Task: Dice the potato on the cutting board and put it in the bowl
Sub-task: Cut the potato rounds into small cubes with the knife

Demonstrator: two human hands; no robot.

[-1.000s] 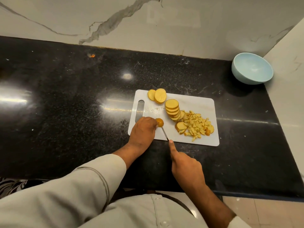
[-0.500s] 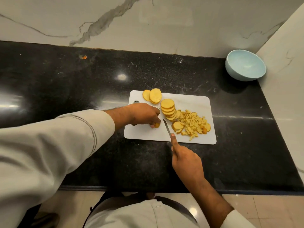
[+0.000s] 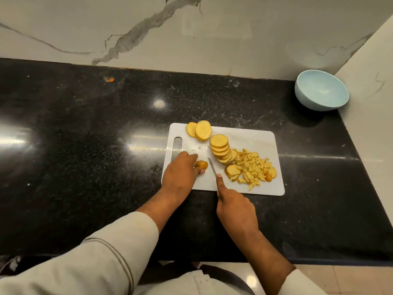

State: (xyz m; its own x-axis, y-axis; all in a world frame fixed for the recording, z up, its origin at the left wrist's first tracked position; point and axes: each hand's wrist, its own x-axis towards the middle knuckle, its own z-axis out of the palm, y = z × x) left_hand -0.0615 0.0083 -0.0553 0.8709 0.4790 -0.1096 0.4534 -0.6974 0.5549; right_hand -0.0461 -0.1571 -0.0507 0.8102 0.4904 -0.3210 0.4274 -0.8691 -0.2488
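We are at the small end of the potato. Our left hand pinches the potato end piece with its fingertips near the left side of the white cutting board, which lies on the black bench. Our right hand grips the knife, the handle hidden inside the curled fingers and the forefinger laid along the spine; the blade stands just to the right of the end piece, apart from it as far as we can tell.

To the right of the blade leans a fanned row of slices, with two loose slices at the board's far edge and a heap of diced pieces toward the right side. The pale blue bowl sits well apart in the far right corner and holds nothing that we can see.

To do this cut well, we judge that the nub is small and rounded, so it will want to roll: we lay its flat cut face down first, tuck our left fingertips back and keep them behind the line of the blade. We bring the knife down straight, with the forefinger steadying it, not hurrying. Most of the dicing is not yet done, since the slices wait whole, so we stack only a few at a time afterwards.
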